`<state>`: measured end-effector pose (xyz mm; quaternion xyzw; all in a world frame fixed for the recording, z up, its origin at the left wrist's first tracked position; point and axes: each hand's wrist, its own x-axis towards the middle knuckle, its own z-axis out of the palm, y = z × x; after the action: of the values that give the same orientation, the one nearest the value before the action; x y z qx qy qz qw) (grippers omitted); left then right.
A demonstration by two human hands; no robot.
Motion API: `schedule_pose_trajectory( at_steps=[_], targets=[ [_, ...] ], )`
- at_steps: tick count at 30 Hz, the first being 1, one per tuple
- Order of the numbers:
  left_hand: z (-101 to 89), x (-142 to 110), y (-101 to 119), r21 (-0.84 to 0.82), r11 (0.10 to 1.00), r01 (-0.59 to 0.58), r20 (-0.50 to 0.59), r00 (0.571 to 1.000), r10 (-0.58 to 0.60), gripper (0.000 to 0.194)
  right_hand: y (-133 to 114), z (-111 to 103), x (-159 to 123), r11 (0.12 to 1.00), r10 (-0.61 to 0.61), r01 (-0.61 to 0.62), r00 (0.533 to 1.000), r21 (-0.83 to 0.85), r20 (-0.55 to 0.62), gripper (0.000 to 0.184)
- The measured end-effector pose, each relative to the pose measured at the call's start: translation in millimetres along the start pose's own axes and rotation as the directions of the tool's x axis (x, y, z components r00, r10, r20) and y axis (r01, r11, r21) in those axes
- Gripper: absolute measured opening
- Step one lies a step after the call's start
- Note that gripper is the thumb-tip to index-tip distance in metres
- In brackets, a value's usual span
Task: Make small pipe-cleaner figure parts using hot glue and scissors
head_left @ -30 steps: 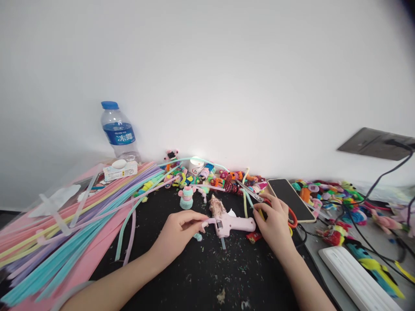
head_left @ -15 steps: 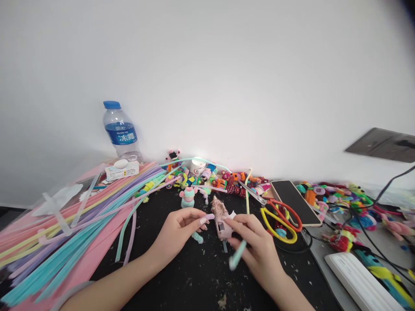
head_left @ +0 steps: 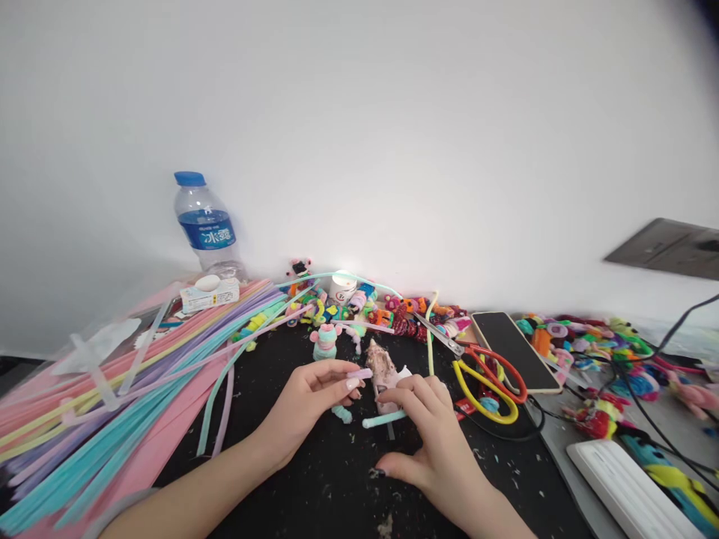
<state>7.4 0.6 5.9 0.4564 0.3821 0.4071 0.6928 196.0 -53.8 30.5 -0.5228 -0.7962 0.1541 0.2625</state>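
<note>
My left hand (head_left: 320,389) pinches a short lilac pipe cleaner piece (head_left: 359,374) between thumb and fingertips. My right hand (head_left: 435,442) has its thumb spread away, with a short mint pipe cleaner piece (head_left: 383,420) sticking out from among its other fingers. Those fingers reach over a pale pink hot glue gun (head_left: 389,408), its nozzle end crusted brown and pointing away from me; the hand covers part of it. Just beyond my left hand stands a small mint and pink pipe cleaner figure (head_left: 324,343). A mint coiled piece (head_left: 341,414) shows beneath that hand.
Scissors (head_left: 488,374) with red and yellow handles lie right, beside a phone (head_left: 514,348). Long pipe cleaners (head_left: 168,389) fan out left, near a water bottle (head_left: 207,224). Finished figures (head_left: 404,318) line the wall. A white power strip (head_left: 623,486) and cables lie right.
The mint piece has swung from slanting toward me to lying nearly level, pointing left. My right thumb has spread apart from the fingers. My left hand keeps its pinch on the lilac piece.
</note>
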Motion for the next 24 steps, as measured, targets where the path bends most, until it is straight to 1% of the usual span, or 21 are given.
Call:
schedule_pose_trajectory(
  at_steps=[3,4,7,11,14,16,18,19,22,24],
  targets=[
    [-0.7,0.8,0.1,0.050,0.999,-0.004,-0.003,1.000,0.004,0.021,2.1,0.4,-1.7,1.000,-0.023,0.023,1.000,-0.018,-0.015,0.013],
    [-1.0,0.9,0.0,0.090,0.996,-0.012,-0.004,1.000,0.012,0.020,2.8,0.7,-2.3,0.999,-0.031,0.030,0.999,-0.031,-0.033,0.012],
    [-0.9,-0.4,-0.2,0.233,0.970,-0.069,0.022,0.998,0.066,0.016,5.5,2.6,-3.7,1.000,-0.025,0.024,0.994,-0.010,-0.108,0.018],
    [2.1,-5.6,1.3,0.346,0.922,-0.175,0.150,0.980,0.129,0.012,7.4,6.5,-4.2,0.993,0.008,0.009,0.989,0.114,-0.150,0.007],
    [4.4,-9.8,3.5,0.425,0.866,-0.263,0.234,0.956,0.176,0.011,6.0,9.3,-4.3,0.992,-0.041,0.058,0.987,0.110,-0.157,0.014],
    [5.0,-12.0,3.9,0.461,0.826,-0.324,0.263,0.939,0.222,0.009,4.3,10.4,-4.6,0.988,-0.099,0.116,0.982,0.100,-0.162,0.014],
    [5.1,-13.4,2.6,0.454,0.819,-0.351,0.273,0.930,0.247,0.006,2.5,11.0,-5.2,0.981,-0.140,0.160,0.975,0.107,-0.171,0.014],
    [5.2,-13.8,1.4,0.424,0.838,-0.344,0.268,0.931,0.246,0.007,1.8,11.0,-5.4,0.978,-0.149,0.172,0.972,0.115,-0.182,0.014],
    [5.5,-13.9,-3.1,0.285,0.918,-0.276,0.236,0.948,0.212,0.025,0.1,11.1,-5.6,0.973,-0.149,0.184,0.962,0.140,-0.228,0.014],
    [5.7,-13.4,-5.2,0.215,0.946,-0.244,0.233,0.953,0.193,0.030,-0.4,11.4,-5.2,0.971,-0.139,0.182,0.956,0.153,-0.258,0.014]
  ],
)
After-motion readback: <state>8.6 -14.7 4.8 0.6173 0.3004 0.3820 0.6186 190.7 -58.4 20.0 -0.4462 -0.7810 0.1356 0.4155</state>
